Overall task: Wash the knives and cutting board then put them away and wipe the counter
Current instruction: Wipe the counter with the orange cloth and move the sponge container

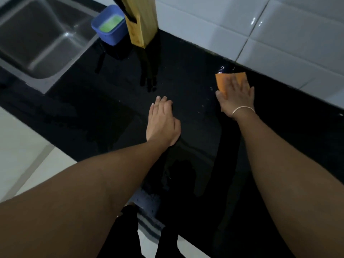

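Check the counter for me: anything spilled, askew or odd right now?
Nothing stands out. The right hand presses the orange cloth flat on the black counter near the wall; left hand rests on it. A few water droplets glint beside the cloth.

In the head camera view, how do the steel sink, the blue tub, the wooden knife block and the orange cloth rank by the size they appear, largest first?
1. steel sink, cut off by the frame edge.
2. wooden knife block, top also cut off.
3. blue tub.
4. orange cloth, partly hidden under the right hand, so its rank against the tub is unsure.
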Demonstrator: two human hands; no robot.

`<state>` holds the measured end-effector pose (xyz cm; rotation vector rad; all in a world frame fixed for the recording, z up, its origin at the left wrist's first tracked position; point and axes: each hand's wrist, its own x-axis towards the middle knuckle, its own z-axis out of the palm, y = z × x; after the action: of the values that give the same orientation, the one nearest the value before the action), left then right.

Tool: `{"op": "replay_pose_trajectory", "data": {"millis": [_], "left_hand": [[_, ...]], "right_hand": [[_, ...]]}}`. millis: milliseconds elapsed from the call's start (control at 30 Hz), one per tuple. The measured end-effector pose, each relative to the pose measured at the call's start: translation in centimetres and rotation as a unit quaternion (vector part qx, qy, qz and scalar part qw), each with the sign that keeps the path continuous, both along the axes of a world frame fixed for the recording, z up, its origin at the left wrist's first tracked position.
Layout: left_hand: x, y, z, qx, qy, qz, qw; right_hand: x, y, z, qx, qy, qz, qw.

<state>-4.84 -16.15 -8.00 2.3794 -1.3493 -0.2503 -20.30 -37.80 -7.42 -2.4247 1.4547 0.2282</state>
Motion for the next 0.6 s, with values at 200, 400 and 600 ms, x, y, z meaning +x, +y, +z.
{"op": "replay_pose_trajectory", "data": {"millis": [200,400,600], "left_hand": [[0.1,0.2,-0.2,-0.005,-0.017,-0.010,1.000],[0.8,0.1,-0.4,0.005,-0.010,-0.027,1.000],[2.6,0.4,1.0,-0.031,0.128,-0.020,0.991]], "right_hand": [[-8.4,2.1,-0.4,-0.028,0.013,-0.131,0.991],[-8.1,7.6,0.0,-0.025,0.029,-0.216,0.976],[-2.5,14.4,0.2,-0.008,0.038,-0.276,0.960]]}}
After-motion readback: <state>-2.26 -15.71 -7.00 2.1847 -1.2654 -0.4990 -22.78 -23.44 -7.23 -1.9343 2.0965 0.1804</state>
